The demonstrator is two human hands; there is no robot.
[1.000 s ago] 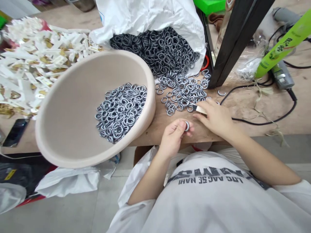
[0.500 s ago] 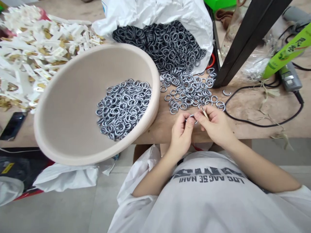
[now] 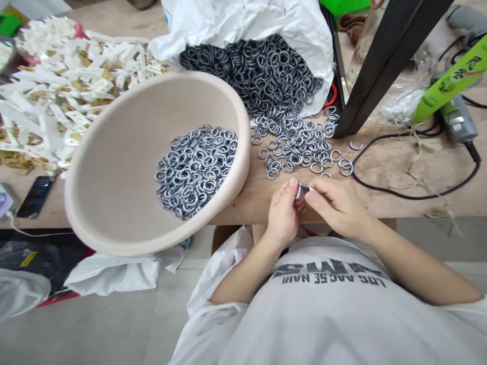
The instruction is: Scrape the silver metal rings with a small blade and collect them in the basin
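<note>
A single grey metal ring (image 3: 299, 190) is pinched between the thumb and fingers of my left hand (image 3: 283, 215), just above the table's front edge. My right hand (image 3: 338, 205) is closed around a slim tool with a dark tip (image 3: 305, 189); my fingers hide most of it, so its kind does not show. The tip meets the ring or lies right beside it. Beyond my hands, a loose pile of grey rings (image 3: 300, 139) lies on the wood. The wide beige basin (image 3: 110, 167) to the left holds a heap of similar rings (image 3: 198, 170).
A white sack (image 3: 247, 17) spills dark rings (image 3: 266, 71) behind the pile. White and tan strips (image 3: 57, 96) cover the table's left. A black post (image 3: 388, 71) stands at the right, near a black cable (image 3: 422, 196) and a green tube (image 3: 449, 81). A phone (image 3: 36, 196) lies left.
The tool in my right hand has turned from a pale end pointing up to a dark tip at the ring. My left hand has tilted the ring. The view has shifted slightly.
</note>
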